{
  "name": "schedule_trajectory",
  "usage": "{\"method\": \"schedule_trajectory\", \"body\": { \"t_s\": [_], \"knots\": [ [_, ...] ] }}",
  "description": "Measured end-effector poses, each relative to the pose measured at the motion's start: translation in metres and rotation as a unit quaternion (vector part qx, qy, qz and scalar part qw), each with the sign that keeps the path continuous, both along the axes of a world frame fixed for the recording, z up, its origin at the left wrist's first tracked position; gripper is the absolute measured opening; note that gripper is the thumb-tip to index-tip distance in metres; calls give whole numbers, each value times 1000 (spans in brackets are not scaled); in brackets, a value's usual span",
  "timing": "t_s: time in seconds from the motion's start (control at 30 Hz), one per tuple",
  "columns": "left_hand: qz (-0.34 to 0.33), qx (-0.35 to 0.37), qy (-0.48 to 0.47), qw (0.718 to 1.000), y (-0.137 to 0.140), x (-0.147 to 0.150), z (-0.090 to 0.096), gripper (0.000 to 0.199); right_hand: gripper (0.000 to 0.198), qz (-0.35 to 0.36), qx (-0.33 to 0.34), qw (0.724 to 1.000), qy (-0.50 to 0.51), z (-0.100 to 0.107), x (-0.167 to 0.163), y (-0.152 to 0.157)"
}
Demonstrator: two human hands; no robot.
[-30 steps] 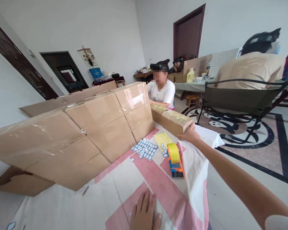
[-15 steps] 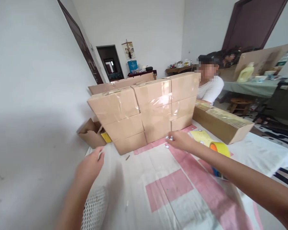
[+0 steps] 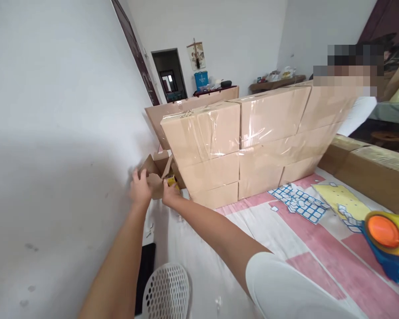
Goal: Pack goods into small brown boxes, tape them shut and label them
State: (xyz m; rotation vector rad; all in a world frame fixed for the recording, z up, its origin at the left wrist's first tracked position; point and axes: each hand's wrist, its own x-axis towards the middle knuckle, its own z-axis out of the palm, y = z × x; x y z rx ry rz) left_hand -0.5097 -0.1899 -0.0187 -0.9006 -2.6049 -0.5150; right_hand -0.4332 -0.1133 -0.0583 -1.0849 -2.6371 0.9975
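Observation:
A small open cardboard box (image 3: 157, 185) with raised flaps stands at the far left of the table, against the wall. My left hand (image 3: 141, 188) grips its left side, fingers bent over the edge. On the box's right side is my right hand (image 3: 170, 193), its fingers closed at the near corner, partly hidden. Beside that hand a small yellow item (image 3: 171, 180) shows in or against the box. Just to the right rises a wall of taped cardboard boxes (image 3: 209, 164), stacked several wide and high.
A yellow and blue tape dispenser (image 3: 385, 239) stands at the right. Sheets of white stickers (image 3: 299, 201) and a yellow sheet (image 3: 341, 199) lie near the stack. A white perforated chair back (image 3: 168, 288) is at the front. A long box (image 3: 372, 173) and a person (image 3: 359, 115) are at right.
Both hands have moved to the small open box and taken hold of it. My right hand has left the stickers at the stack's foot. The view has turned left and come closer.

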Motion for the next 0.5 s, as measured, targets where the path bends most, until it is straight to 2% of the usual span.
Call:
{"method": "schedule_trajectory", "body": {
  "t_s": [0.1,0.17,0.33,0.5],
  "knots": [
    [-26,-33,-31,999,-3,-26,-7,39,61,-27,-1,999,-26,-3,-24,20],
    [-34,-41,-41,998,-4,-33,-13,27,52,-30,3,999,-24,-5,-31,31],
    [-25,-21,-44,999,-4,-21,-22,26,41,-9,23,999,20,-5,-27,40],
    [-13,39,-10,999,-14,17,-21,27,40,17,24,998,60,3,4,16]
  ]
}}
